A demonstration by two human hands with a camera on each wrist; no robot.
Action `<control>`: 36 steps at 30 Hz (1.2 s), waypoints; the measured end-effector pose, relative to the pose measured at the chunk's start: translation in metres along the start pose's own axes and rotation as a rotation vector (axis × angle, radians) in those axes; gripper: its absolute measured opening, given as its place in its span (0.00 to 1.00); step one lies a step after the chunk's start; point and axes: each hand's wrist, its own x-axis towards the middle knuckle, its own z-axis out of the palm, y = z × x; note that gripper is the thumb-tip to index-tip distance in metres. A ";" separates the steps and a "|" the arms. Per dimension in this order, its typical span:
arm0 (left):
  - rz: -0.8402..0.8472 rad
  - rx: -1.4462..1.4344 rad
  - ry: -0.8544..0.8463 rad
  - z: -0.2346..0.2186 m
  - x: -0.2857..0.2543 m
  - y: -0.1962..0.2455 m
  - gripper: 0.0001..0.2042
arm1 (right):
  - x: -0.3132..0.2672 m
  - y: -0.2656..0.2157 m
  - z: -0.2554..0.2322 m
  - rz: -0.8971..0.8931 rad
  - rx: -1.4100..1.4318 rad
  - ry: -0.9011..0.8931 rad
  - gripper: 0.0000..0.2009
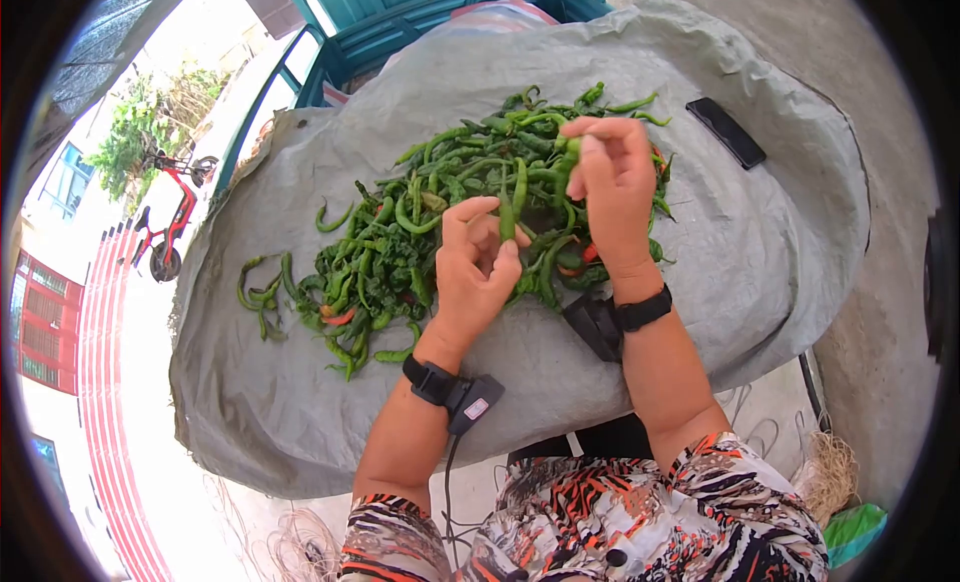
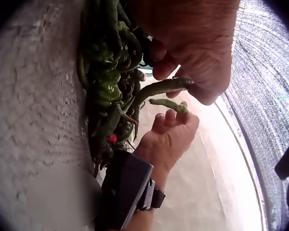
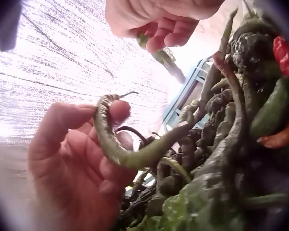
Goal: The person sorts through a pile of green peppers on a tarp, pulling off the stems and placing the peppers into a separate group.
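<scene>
Both hands (image 1: 475,272) (image 1: 612,187) pinch green chillies (image 1: 507,214) (fingers curled).

The peppers (image 1: 440,222) in the middle of the grey cloth (image 1: 760,262) are green, a few are red (image 1: 340,317). Near its far right edge lies a black phone (image 1: 727,132). The sleeves (image 1: 740,502) have an orange, black and white pattern. The wrist straps (image 1: 645,310) are black.
</scene>
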 end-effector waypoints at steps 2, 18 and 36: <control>-0.035 0.028 -0.008 -0.001 0.000 0.003 0.20 | 0.002 0.001 -0.009 0.071 -0.058 -0.041 0.05; 0.020 0.286 0.102 0.002 0.007 -0.011 0.23 | 0.008 -0.001 -0.016 0.389 -0.257 -0.350 0.18; 0.240 0.458 0.360 -0.002 0.005 -0.013 0.15 | 0.009 -0.003 -0.010 0.320 0.101 -0.232 0.16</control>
